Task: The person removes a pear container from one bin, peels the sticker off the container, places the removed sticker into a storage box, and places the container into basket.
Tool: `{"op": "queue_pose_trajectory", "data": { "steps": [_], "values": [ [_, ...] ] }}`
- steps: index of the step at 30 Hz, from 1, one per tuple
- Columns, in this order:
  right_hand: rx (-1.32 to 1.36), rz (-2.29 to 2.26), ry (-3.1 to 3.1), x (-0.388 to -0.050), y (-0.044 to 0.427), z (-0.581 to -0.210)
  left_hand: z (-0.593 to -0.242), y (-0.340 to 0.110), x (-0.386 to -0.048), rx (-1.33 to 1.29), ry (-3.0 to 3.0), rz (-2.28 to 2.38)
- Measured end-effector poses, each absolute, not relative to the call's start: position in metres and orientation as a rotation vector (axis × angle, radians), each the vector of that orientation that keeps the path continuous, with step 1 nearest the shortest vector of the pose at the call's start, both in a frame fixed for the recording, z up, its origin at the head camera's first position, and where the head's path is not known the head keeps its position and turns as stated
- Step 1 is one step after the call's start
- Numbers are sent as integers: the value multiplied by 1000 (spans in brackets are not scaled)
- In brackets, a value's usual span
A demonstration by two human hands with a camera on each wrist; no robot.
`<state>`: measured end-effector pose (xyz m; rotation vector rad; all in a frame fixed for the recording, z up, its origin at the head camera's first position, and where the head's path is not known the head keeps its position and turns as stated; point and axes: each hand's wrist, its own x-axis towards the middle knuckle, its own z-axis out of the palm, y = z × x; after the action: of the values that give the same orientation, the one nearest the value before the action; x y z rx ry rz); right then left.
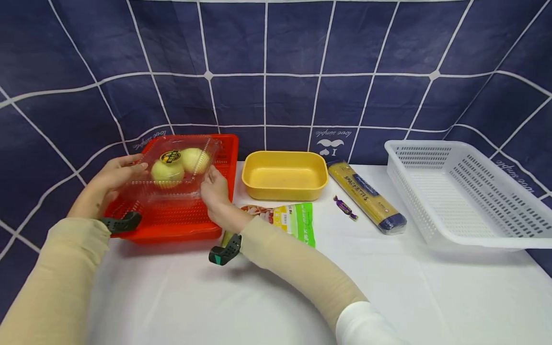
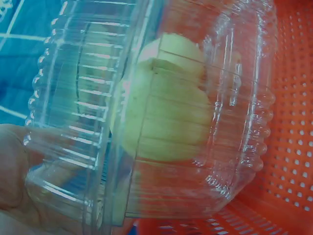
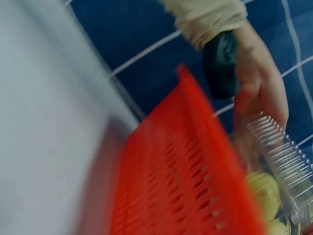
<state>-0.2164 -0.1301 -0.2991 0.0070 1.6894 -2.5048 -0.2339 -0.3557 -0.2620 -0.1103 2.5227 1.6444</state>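
A clear plastic clamshell box [image 1: 148, 194] with pale yellow-green round fruits [image 1: 168, 173] inside hangs tilted over the red perforated basket [image 1: 232, 165]. On its lid is a round black-and-yellow sticker [image 1: 170, 156]. My left hand [image 1: 113, 178] grips the box's left side, thumb on top. At the opposite side my right hand [image 1: 216, 192] pinches the edge near the basket's right rim. The left wrist view shows the fruits [image 2: 164, 117] through the ribbed plastic. In the right wrist view, the left hand [image 3: 261, 81] holds the box [image 3: 281, 152] beyond the basket wall [image 3: 166, 166].
Right of the basket are a yellow tub [image 1: 284, 194] and a green-and-yellow food bag [image 1: 304, 223], partly behind my right forearm. Farther right lie a purple-wrapped candy [image 1: 345, 208], a spaghetti pack [image 1: 366, 196] and a white basket [image 1: 414, 201]. A blue curtain [image 1: 293, 48] hangs behind.
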Motion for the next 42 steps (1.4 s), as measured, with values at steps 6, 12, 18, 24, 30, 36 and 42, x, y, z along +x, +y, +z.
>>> {"op": "queue_pose_trajectory", "data": {
  "steps": [6, 12, 18, 24, 30, 36, 42],
  "values": [
    [83, -2618, 1484, -215, -108, -272, -241, -340, -223, 11, 2652, 1627],
    [123, -2670, 1438, -210, -78, -247, -223, -317, -213, 121, 2655, 1717],
    [163, -2811, 1459, -207, -48, -237, -210, -268, -205, 162, 2635, 1870],
    [129, -2848, 1361, -200, -8, -234, -202, -227, -198, 154, 2669, 1896],
    [141, -2761, 1353, -180, 38, -239, -205, -200, -192, 251, 2588, 1872],
    [216, -2642, 1397, -156, 77, -252, -220, -176, -188, 378, 2465, 1874],
    [71, -2395, 1369, -133, 125, -271, -234, -161, -184, 524, 2439, 1732]
  ]
}}
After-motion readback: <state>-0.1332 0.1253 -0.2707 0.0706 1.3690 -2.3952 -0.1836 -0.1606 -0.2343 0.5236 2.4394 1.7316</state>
